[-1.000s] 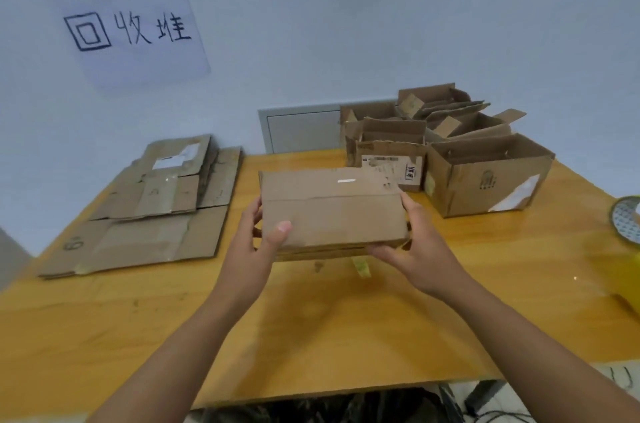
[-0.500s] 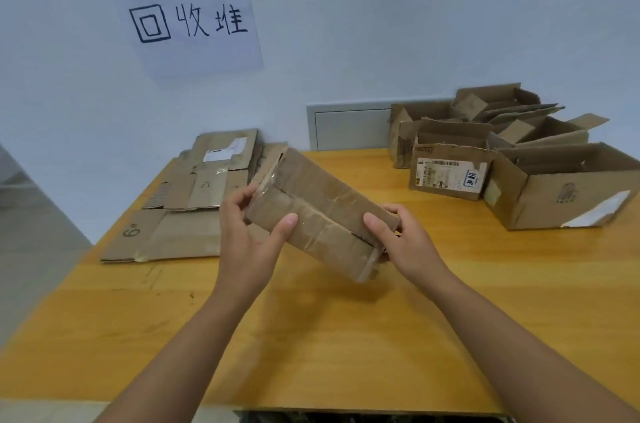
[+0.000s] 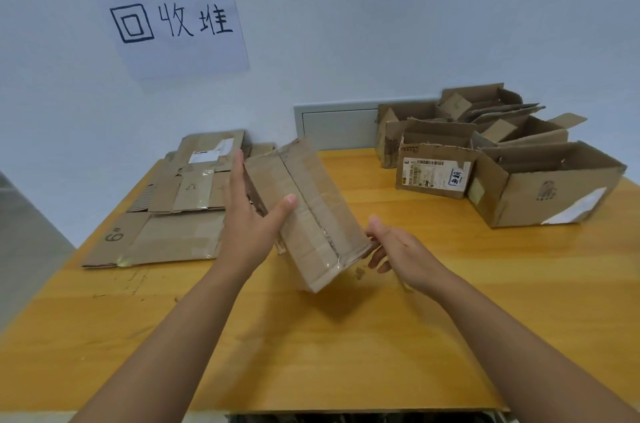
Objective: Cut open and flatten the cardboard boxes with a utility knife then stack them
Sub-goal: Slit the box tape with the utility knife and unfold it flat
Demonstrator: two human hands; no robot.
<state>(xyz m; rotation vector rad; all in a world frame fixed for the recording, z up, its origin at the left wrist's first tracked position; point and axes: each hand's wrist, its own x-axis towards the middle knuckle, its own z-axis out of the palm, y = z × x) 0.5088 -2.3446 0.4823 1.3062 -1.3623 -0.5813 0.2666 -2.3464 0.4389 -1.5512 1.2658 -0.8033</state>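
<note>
open boxes (image 3: 540, 180) right of held box (image 3: 308, 211), contents unclear | left hand (image 3: 249, 222) grips held box; right hand (image 3: 401, 246) fingers curled at its lower end

The left hand (image 3: 247, 225)'s fingers are mostly hidden behind the held cardboard box (image 3: 308, 211), and the right hand (image 3: 398, 249)'s fingertips are tucked under its lower corner. The box's underside cannot be seen. Both forearms are cut off at the bottom edge.
</note>
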